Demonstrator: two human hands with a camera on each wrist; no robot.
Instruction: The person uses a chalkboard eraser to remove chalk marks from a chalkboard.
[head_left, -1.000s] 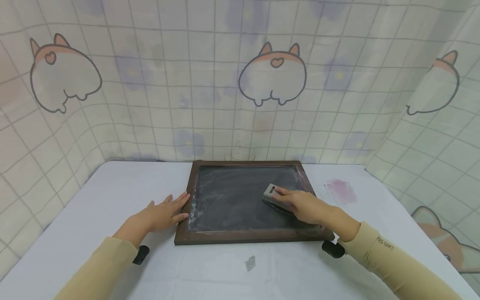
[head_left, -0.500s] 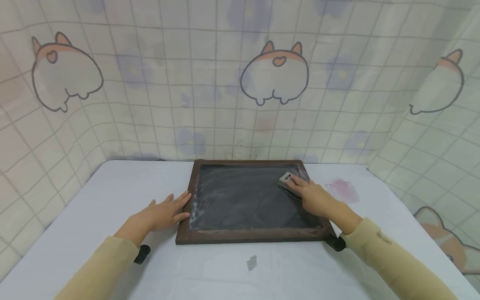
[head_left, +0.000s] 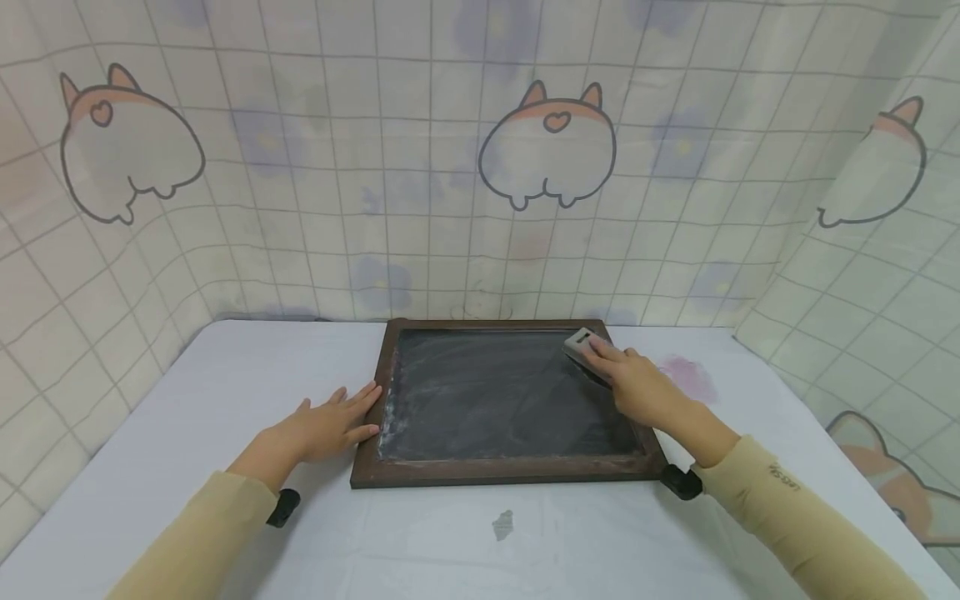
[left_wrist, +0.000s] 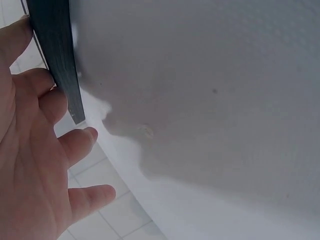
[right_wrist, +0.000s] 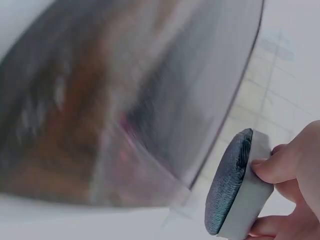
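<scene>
A small chalkboard [head_left: 487, 400] in a dark brown wooden frame lies on the white table, its black surface smeared with faint chalk haze. My left hand [head_left: 318, 429] rests with spread fingers on the frame's left side; in the left wrist view the fingers [left_wrist: 77, 145] reach past the dark frame edge [left_wrist: 57, 55]. My right hand [head_left: 648, 387] grips a grey chalkboard eraser [head_left: 583, 343] over the board's upper right corner. The right wrist view shows the thumb and fingers pinching the eraser's [right_wrist: 235, 185] light grey back, its dark fuzzy pad facing the board.
The white table [head_left: 420, 542] extends around the board, with a pink stain [head_left: 688, 379] to the right and a grey patch [head_left: 502, 525] in front. A gridded cloth with cartoon corgi prints [head_left: 547, 154] hangs behind and at both sides.
My right hand has moved the eraser from the board's right middle up and to the right, near the upper right corner. The left hand has stayed at the left frame edge.
</scene>
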